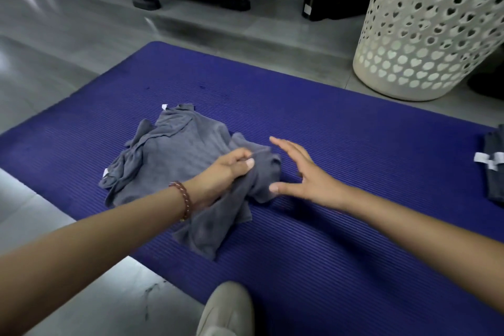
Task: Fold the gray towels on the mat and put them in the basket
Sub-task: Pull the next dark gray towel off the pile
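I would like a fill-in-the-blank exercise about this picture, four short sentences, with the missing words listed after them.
1. The left hand grips a gray towel above the ribbed ____.
2. The right hand is ____, with its fingers spread.
3. The white basket has holes shaped like ____.
4. A bracelet is on the ____ wrist.

Missing words: mat; open; hearts; left.

One mat [354, 131], across the middle. One basket [425, 35], upper right. Two hands: left hand [226, 169], right hand [308, 174]. At least two loose gray towels at centre: flat towel [177, 150], bunched towel [218, 226]. One folded stack [495, 172], right edge, number of layers unclear. One bracelet [182, 199]. One shoe [226, 308], bottom.
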Demonstrator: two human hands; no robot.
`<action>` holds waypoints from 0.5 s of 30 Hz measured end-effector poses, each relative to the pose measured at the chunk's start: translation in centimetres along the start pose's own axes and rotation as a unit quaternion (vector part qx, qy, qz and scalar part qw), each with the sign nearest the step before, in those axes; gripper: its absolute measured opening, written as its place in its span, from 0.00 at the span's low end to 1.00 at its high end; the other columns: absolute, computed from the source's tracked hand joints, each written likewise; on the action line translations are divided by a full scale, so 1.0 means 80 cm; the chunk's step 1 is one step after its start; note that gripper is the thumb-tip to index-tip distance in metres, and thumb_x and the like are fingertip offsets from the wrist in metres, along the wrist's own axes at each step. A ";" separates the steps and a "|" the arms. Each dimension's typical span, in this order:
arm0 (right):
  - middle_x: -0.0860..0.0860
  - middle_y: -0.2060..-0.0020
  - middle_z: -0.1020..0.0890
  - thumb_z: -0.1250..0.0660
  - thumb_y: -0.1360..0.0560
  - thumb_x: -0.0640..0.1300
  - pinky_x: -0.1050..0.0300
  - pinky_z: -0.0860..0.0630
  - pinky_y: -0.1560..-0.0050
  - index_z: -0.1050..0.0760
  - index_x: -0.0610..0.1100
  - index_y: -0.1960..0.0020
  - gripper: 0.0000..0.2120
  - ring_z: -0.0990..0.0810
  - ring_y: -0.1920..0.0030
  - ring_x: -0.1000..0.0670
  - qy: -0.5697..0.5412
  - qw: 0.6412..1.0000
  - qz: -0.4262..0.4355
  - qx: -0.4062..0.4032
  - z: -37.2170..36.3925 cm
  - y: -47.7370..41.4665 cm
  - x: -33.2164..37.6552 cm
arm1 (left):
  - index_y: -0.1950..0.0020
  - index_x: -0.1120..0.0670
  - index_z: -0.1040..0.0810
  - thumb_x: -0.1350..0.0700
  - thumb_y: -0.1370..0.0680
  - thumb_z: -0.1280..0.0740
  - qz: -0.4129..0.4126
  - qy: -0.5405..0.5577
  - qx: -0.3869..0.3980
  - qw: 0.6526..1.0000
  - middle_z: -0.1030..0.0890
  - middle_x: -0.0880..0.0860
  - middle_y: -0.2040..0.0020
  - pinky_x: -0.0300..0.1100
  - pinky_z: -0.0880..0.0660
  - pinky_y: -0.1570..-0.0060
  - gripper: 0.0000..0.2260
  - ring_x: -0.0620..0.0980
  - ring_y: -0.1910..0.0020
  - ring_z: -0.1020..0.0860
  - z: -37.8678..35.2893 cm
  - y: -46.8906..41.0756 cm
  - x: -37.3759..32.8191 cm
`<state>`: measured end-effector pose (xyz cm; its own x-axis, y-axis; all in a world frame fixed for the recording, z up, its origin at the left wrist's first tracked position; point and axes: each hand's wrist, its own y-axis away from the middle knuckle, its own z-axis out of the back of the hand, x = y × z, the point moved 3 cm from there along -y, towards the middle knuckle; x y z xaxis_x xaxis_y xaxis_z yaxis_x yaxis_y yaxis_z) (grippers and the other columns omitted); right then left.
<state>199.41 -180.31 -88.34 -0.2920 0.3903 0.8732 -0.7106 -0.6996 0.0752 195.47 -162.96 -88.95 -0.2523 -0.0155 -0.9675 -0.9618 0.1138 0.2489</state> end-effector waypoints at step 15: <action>0.46 0.67 0.16 0.40 0.20 0.51 0.54 0.22 0.58 0.23 0.43 0.56 0.14 0.16 0.65 0.49 -0.477 0.771 -0.205 -0.368 0.208 0.142 -0.007 | 0.29 0.43 0.37 0.23 0.44 0.37 -0.166 -0.447 0.081 0.875 0.31 0.45 0.31 0.52 0.37 0.32 0.47 0.46 0.32 0.34 -0.164 -0.077 -0.024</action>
<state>202.17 -198.42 -79.94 0.4088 -0.3747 0.8322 -0.8912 0.0325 0.4524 200.52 -176.63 -88.03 0.2926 0.7000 -0.6514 -0.9200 0.3918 0.0078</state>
